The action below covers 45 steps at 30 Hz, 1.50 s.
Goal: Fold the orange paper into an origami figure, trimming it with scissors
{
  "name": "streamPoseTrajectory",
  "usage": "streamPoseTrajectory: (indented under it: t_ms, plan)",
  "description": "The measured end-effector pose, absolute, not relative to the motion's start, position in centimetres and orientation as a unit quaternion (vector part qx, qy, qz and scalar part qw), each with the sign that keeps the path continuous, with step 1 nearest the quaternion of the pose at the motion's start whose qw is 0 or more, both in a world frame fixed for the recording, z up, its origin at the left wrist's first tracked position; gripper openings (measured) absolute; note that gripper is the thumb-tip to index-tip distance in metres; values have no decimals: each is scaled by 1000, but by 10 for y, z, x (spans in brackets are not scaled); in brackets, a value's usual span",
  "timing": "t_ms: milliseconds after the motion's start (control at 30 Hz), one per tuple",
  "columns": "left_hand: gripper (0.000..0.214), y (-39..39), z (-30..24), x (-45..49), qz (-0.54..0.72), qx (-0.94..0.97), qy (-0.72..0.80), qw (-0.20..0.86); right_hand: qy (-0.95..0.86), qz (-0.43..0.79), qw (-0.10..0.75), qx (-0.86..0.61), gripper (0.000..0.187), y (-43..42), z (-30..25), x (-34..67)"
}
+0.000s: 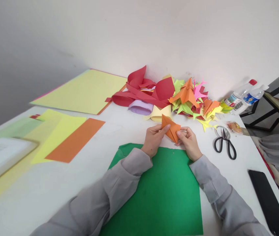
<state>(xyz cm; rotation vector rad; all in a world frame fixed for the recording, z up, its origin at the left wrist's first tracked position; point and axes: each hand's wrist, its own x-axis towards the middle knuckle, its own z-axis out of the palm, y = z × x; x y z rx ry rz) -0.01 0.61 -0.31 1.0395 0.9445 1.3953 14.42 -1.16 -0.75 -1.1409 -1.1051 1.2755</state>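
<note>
A folded orange paper piece [170, 128] is held between both hands above the white table [119, 131]. My left hand [153, 139] pinches its left side, fingers closed on the paper. My right hand [189, 141] grips its lower right corner, fingers curled. Both wrists rest over a green paper sheet [161, 193] lying flat in front of me. Grey sleeves cover both arms.
A heap of folded coloured paper figures [190, 98] and curled red paper [141, 90] lies at the back by the wall. Black scissors [224, 144] and two plastic bottles [242, 95] sit right. A black phone [268, 203] lies near right. Yellow and orange sheets [74, 139] lie left.
</note>
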Motion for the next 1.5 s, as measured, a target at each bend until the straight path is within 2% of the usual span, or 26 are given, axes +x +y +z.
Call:
streamPoseTrajectory:
  t_ms: [100, 200, 333, 533, 800, 1100, 1333, 1500]
  plan:
    - [38, 8, -6, 0, 582, 441, 396, 557, -471, 512, 541, -473, 37, -13, -8, 144]
    - [36, 8, -8, 0, 578, 450, 378, 566, -514, 498, 509, -479, 31, -16, -6, 145]
    - [31, 8, -7, 1, 563, 456, 365, 584, -559, 497, 455, -483, 36, -19, -4, 146]
    - [28, 5, -2, 1, 532, 480, 374, 589, -553, 518, 454, -470, 36, -18, -8, 148]
    - [21, 0, -1, 2, 520, 516, 397, 554, -578, 512, 397, -496, 45, -19, -8, 146]
    - [27, 2, -1, 0, 551, 498, 403, 535, -610, 521, 356, -480, 40, -20, -1, 145]
    - [24, -5, 5, 4, 504, 491, 355, 616, -603, 525, 359, -482, 42, -22, 4, 141]
    - [28, -3, 4, 2, 520, 474, 388, 596, -600, 534, 345, -486, 42, -22, 3, 142]
